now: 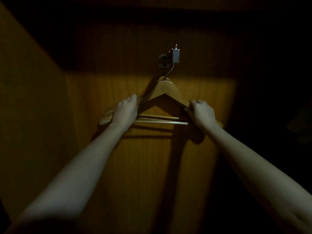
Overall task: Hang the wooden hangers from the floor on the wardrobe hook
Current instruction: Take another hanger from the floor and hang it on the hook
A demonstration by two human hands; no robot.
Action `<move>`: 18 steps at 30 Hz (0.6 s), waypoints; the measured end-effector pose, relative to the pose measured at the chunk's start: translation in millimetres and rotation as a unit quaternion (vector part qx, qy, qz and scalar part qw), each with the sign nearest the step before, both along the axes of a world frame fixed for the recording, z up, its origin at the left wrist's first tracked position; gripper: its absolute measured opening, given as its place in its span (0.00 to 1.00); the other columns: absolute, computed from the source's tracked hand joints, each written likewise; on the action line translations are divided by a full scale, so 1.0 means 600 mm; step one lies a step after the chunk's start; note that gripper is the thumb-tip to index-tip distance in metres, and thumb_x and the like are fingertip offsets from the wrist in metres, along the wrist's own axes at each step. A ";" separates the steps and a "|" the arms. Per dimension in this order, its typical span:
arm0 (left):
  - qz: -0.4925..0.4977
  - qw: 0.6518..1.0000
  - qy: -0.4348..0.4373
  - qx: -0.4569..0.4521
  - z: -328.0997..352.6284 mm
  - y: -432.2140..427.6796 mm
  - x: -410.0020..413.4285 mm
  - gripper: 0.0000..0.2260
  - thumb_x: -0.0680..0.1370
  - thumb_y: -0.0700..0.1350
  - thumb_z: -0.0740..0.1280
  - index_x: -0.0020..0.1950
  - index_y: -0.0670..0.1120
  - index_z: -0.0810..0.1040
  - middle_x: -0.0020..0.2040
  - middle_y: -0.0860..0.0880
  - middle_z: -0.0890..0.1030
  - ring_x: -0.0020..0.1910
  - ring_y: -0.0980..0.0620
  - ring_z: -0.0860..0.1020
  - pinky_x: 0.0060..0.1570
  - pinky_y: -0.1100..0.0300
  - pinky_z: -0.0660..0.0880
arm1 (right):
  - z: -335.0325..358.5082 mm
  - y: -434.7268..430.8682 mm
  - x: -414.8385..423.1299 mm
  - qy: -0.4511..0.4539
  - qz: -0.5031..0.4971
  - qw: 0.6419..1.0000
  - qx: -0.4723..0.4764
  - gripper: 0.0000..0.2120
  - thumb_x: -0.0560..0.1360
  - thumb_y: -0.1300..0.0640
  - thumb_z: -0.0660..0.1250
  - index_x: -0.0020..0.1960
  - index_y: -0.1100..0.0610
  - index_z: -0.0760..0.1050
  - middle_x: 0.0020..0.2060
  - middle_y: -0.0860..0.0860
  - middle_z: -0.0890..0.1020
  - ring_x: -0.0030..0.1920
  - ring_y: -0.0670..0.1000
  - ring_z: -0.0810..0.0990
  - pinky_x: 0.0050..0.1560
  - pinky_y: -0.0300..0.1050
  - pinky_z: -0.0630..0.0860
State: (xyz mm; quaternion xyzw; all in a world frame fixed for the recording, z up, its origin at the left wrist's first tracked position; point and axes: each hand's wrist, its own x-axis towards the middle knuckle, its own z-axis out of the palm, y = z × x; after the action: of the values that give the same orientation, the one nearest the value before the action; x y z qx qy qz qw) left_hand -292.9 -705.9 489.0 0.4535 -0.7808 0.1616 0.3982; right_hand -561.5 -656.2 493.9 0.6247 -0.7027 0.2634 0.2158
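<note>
Two hands (pixel 125 112) grip hanger (pixel 166 92); dim wooden wardrobe panel (pixel 148 166).

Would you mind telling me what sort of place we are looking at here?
Probably the dim inside of a wooden wardrobe: wood-grain panels behind and to the side, a metal wardrobe hook on the back panel, and wooden hangers hanging from it, gripped by both hands.

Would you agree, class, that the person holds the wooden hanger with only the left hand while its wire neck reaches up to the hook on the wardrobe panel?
Not quite: the head view shows both hands on the wooden hanger, the left hand on its left arm and the right hand on its right arm. The rest stands: its wire neck reaches up to the hook on the wardrobe panel.
</note>
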 end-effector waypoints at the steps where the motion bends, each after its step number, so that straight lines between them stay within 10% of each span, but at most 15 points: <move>1: -0.007 1.000 -0.003 -0.005 0.000 0.001 0.003 0.04 0.79 0.39 0.60 0.52 0.40 0.69 0.46 0.41 0.78 0.44 0.39 0.77 0.41 0.49 0.71 | -0.002 -0.001 0.004 -0.002 -0.003 1.000 0.000 0.15 0.79 0.49 0.61 0.59 0.57 0.73 0.51 0.56 0.78 0.53 0.57 0.76 0.50 0.51 0.77; 18: -0.014 0.998 -0.059 0.025 0.006 0.020 0.010 0.08 0.79 0.39 0.59 0.57 0.40 0.67 0.43 0.42 0.76 0.41 0.38 0.76 0.38 0.50 0.68 | -0.007 0.025 0.006 0.051 -0.036 0.996 -0.069 0.04 0.78 0.61 0.60 0.52 0.59 0.71 0.42 0.56 0.79 0.39 0.56 0.75 0.38 0.49 0.68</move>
State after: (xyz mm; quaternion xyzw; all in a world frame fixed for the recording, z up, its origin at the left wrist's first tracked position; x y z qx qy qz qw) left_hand -287.2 -694.1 492.6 0.4426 -0.8129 0.1628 0.3418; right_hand -558.1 -641.3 489.9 0.5952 -0.6930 0.2708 0.3034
